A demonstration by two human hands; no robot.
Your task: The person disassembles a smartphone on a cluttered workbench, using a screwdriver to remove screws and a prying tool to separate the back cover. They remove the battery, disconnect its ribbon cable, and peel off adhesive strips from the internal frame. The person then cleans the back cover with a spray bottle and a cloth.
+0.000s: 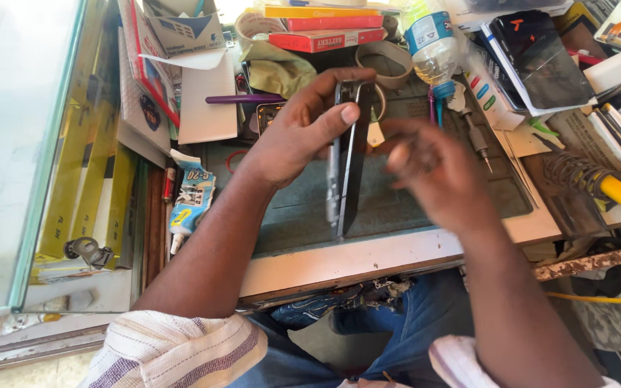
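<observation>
The left hand (300, 133) holds a phone (348, 154) stood on its long edge over the grey mat (425, 208), thumb pressed on the near face and fingers curled over the far top corner. The grip is firm on the phone. It looks split: a dark panel stands a little apart from the silvery body beside it, and holding it edge-up keeps that seam facing the person.

The right hand (433, 172) is just right of the phone, blurred with motion. I cannot tell whether it is pinching anything or simply loose; it does not seem to touch the phone.

The mat lies on the counter (339, 262), with clutter pushed to its edges. A glue tube (190, 205) lies at the left, a purple pen (242, 98) just beyond the left hand, and a bottle (431, 50) stands at the far side, cap down. A small screwdriver (476, 136) rests right of the hands, and a soldering iron stand (566, 172) sits further right.
</observation>
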